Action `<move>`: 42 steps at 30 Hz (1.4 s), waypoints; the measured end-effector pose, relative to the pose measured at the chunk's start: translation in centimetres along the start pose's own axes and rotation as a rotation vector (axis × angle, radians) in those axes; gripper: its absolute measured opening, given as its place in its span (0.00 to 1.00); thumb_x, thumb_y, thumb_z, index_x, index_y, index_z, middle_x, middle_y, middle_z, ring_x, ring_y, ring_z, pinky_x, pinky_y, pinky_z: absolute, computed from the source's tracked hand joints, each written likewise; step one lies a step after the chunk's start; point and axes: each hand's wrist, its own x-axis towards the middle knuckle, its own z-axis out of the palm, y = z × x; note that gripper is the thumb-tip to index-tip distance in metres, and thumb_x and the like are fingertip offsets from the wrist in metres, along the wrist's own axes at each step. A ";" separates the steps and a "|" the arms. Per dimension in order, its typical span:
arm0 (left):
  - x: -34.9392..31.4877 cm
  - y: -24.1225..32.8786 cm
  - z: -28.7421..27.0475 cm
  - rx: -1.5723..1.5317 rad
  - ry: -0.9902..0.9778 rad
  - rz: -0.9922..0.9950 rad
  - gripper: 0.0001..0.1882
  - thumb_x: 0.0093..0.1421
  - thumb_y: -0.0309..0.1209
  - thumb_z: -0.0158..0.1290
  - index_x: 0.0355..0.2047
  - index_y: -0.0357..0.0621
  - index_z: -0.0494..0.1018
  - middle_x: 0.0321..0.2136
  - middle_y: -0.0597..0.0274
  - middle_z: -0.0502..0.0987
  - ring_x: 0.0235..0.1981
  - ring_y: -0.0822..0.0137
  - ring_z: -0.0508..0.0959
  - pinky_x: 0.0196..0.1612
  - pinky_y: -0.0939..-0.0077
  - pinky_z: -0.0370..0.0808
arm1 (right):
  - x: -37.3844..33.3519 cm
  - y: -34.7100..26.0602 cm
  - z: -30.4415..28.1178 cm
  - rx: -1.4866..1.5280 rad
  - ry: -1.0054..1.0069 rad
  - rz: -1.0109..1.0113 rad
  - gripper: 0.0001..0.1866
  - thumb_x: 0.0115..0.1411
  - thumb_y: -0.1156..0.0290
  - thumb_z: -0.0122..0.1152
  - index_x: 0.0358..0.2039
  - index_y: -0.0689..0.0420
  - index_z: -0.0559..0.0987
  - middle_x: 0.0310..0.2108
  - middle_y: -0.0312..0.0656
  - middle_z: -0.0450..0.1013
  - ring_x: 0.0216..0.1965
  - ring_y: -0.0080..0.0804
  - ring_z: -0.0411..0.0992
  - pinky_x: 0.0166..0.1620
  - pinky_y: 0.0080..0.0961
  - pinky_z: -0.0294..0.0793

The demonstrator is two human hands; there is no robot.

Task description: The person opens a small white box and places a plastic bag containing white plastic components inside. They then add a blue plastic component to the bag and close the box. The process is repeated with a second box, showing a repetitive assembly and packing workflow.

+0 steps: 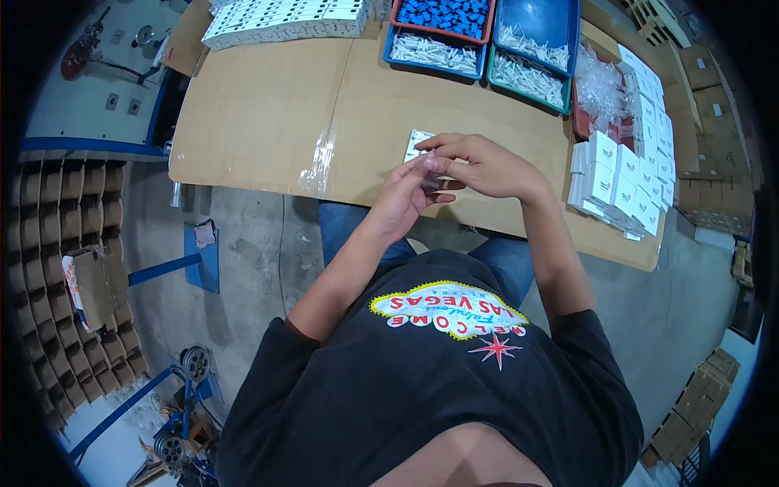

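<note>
Over the near part of the cardboard-covered table, my left hand [399, 197] and my right hand [491, 166] meet, fingertips pressed together. A small, partly see-through piece seems to sit between the fingers, but its kind is hidden. Just beyond the fingers lies a small flat white box [418, 142] with printing on it, partly covered by my right hand.
Trays of white plastic plugs [434, 53] and a tray of blue pieces [444, 14] stand at the far side. White boxes fill the back left [286, 20] and stack up at the right [610, 174], beside clear plastic bags [599, 85]. The table's taped cardboard [260, 105] ends close to my body.
</note>
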 end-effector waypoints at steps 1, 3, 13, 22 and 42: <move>0.1 -0.1 0.0 -0.007 0.009 0.000 0.25 0.74 0.49 0.43 0.55 0.41 0.71 0.47 0.56 0.79 0.47 0.59 0.82 0.49 0.65 0.80 | 0.1 0.1 0.0 0.034 -0.009 0.018 0.18 0.71 0.61 0.57 0.41 0.66 0.82 0.54 0.49 0.75 0.49 0.35 0.75 0.52 0.31 0.73; 0.0 0.4 0.2 -0.055 -0.015 -0.018 0.24 0.74 0.49 0.43 0.54 0.40 0.71 0.46 0.57 0.79 0.47 0.59 0.82 0.49 0.65 0.80 | 0.1 0.3 -0.2 0.045 -0.022 -0.012 0.17 0.70 0.62 0.58 0.39 0.66 0.82 0.52 0.47 0.77 0.46 0.34 0.75 0.50 0.30 0.73; 0.9 -0.8 -0.2 0.129 0.075 -0.071 0.27 0.75 0.51 0.38 0.52 0.40 0.73 0.34 0.67 0.74 0.28 0.76 0.67 0.35 0.79 0.67 | -0.8 2.6 -1.4 0.059 0.089 -0.044 0.13 0.68 0.67 0.59 0.32 0.65 0.80 0.48 0.45 0.79 0.42 0.28 0.75 0.48 0.29 0.74; 1.3 -0.9 -0.1 0.013 -0.028 -0.120 0.25 0.73 0.45 0.45 0.57 0.36 0.72 0.39 0.63 0.77 0.33 0.74 0.73 0.39 0.77 0.70 | 1.3 14.3 -10.8 -0.191 0.616 0.197 0.12 0.63 0.69 0.60 0.42 0.62 0.83 0.35 0.46 0.81 0.38 0.31 0.79 0.44 0.30 0.77; 1.0 -0.7 -1.6 0.074 -0.001 -0.085 0.22 0.73 0.43 0.47 0.54 0.36 0.74 0.36 0.67 0.74 0.35 0.76 0.67 0.41 0.81 0.66 | 6.4 24.1 -26.6 -0.812 1.010 0.730 0.11 0.55 0.65 0.61 0.37 0.50 0.86 0.39 0.49 0.82 0.44 0.50 0.81 0.47 0.45 0.79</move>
